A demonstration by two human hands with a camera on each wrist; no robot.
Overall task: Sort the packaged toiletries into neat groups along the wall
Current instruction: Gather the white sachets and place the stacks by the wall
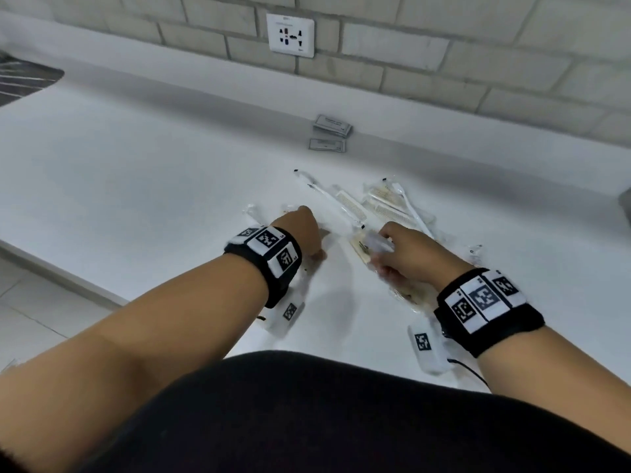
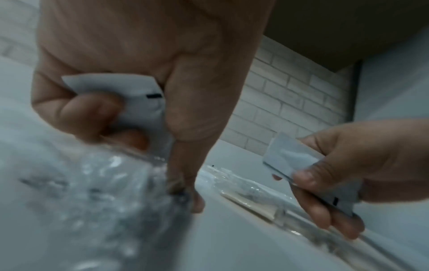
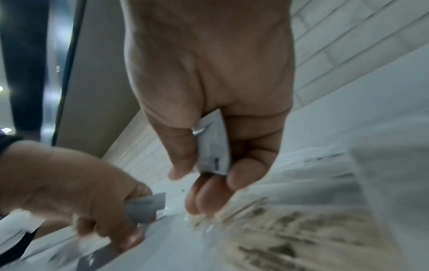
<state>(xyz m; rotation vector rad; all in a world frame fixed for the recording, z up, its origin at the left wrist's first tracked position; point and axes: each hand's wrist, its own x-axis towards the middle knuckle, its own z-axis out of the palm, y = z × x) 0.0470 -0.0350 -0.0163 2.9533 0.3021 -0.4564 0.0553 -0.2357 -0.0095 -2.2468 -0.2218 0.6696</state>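
My left hand (image 1: pixel 307 233) (image 2: pixel 144 128) grips a small white sachet (image 2: pixel 130 95) in its curled fingers, and its thumb points down onto a clear-wrapped packet (image 2: pixel 92 201) on the white counter (image 1: pixel 136 165). My right hand (image 1: pixel 403 257) (image 3: pixel 209 176) pinches another white sachet (image 3: pixel 214 146) (image 2: pixel 301 165) just above a beige wrapped item (image 1: pixel 409 295) (image 3: pixel 301 229). A loose pile of wrapped combs and toothbrushes (image 1: pixel 382 199) lies just beyond both hands. Grey sachets (image 1: pixel 332 126) are stacked by the wall, with one more (image 1: pixel 326 145) flat in front.
A wall socket (image 1: pixel 290 35) sits in the brick wall above the counter. A dark ribbed mat (image 1: pixel 24 80) lies at the far left. A dark object (image 1: pixel 626 206) shows at the right edge. The counter's front edge runs diagonally at lower left.
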